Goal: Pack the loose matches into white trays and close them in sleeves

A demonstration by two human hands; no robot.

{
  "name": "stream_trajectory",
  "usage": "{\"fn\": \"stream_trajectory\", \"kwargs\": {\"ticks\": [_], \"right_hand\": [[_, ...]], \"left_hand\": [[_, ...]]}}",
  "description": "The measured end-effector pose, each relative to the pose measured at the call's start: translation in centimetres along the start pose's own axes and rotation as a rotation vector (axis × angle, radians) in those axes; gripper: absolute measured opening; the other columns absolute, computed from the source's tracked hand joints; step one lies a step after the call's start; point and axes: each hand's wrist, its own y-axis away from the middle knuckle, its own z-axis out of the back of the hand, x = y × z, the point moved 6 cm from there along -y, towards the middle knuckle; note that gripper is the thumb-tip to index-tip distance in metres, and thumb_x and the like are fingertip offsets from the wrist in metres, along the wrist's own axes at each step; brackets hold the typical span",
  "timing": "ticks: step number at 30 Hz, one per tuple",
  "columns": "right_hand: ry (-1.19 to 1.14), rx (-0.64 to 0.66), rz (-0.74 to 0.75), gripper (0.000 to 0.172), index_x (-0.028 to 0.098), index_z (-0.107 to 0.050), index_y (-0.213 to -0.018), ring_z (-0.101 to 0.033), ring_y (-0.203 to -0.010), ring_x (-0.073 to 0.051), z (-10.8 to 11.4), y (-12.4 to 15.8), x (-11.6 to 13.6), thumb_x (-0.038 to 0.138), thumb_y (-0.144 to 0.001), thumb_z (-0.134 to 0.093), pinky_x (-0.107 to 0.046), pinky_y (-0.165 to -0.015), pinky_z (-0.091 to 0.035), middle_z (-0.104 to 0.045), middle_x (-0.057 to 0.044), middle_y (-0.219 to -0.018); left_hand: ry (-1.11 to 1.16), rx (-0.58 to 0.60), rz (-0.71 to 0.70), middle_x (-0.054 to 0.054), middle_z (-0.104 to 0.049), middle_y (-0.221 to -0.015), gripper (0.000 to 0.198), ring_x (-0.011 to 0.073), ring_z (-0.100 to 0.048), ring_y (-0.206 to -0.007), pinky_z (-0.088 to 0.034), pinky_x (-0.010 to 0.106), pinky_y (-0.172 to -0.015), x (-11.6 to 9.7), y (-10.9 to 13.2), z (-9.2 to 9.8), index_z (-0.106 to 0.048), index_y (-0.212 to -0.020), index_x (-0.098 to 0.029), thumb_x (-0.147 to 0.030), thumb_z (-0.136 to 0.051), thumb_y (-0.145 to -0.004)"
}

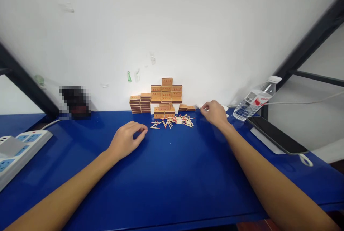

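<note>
A heap of loose matches (174, 121) with red heads lies on the blue table (172, 173) in front of stacked brown matchboxes (161, 96) against the white wall. My left hand (126, 140) rests on the table just left of the matches, fingers curled in a pinch; whether it holds a match I cannot make out. My right hand (214, 112) reaches to the right of the heap, fingers closed on a small white object near the wall.
A white power strip (16, 152) lies at the left edge. A plastic water bottle (255, 102) lies on its side at the right, beside a black phone (276, 134) on a white pad. A dark object (75, 102) sits by the wall. Black frame bars stand on both sides.
</note>
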Motion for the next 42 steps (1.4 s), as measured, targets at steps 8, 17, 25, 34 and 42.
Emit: {"fn": "stream_trajectory", "kwargs": {"ticks": [8,17,25,34,42], "right_hand": [[-0.606,0.618,0.629,0.016,0.021,-0.078,-0.088,-0.053,-0.068,-0.014,3.6,9.0,12.1,0.034,-0.091,-0.069,-0.028,-0.064,-0.042,-0.063,-0.001,-0.077],[-0.512,0.451,0.588,0.018,0.023,-0.076,-0.100,-0.058,-0.076,-0.018,-0.4,9.1,12.3,0.039,-0.095,-0.068,-0.034,-0.073,-0.047,-0.065,-0.003,-0.085],[-0.314,0.315,0.538,0.022,0.019,-0.073,-0.094,-0.057,-0.100,-0.028,-3.1,5.1,8.5,0.041,-0.093,-0.068,-0.040,-0.087,-0.046,-0.063,-0.010,-0.096],[-0.237,0.390,0.598,0.019,0.019,-0.068,-0.091,-0.056,-0.099,-0.027,-2.9,5.4,8.7,0.036,-0.098,-0.061,-0.040,-0.088,-0.045,-0.064,-0.011,-0.097],[-0.023,0.352,0.674,0.027,0.018,-0.059,-0.089,-0.054,-0.091,-0.028,-4.0,6.3,8.8,0.031,-0.106,-0.043,-0.042,-0.088,-0.043,-0.063,-0.015,-0.094]], "left_hand": [[0.137,0.160,-0.018,0.006,-0.073,-0.105,0.041,0.0226,-0.068,-0.096,-0.057,0.040,-0.086,-2.8,0.8,-1.6,-0.065,-0.128,-0.023,-0.048,-0.069,-0.096],[0.186,0.310,-0.095,0.007,-0.069,-0.104,0.026,0.0240,-0.063,-0.093,-0.055,0.043,-0.087,-3.9,1.5,-3.0,-0.074,-0.107,-0.022,-0.043,-0.073,-0.092],[0.166,0.284,-0.108,0.008,-0.069,-0.106,0.038,0.0248,-0.063,-0.096,-0.055,0.044,-0.089,-3.8,1.5,-2.9,-0.071,-0.118,-0.021,-0.046,-0.075,-0.091],[0.162,0.275,-0.117,0.008,-0.069,-0.107,0.036,0.0241,-0.064,-0.096,-0.056,0.043,-0.088,-3.8,1.5,-2.9,-0.071,-0.119,-0.021,-0.045,-0.074,-0.092],[0.163,0.271,-0.128,0.007,-0.068,-0.105,0.035,0.0231,-0.063,-0.095,-0.055,0.042,-0.087,-4.0,1.4,-2.8,-0.072,-0.117,-0.019,-0.042,-0.075,-0.092]]}}
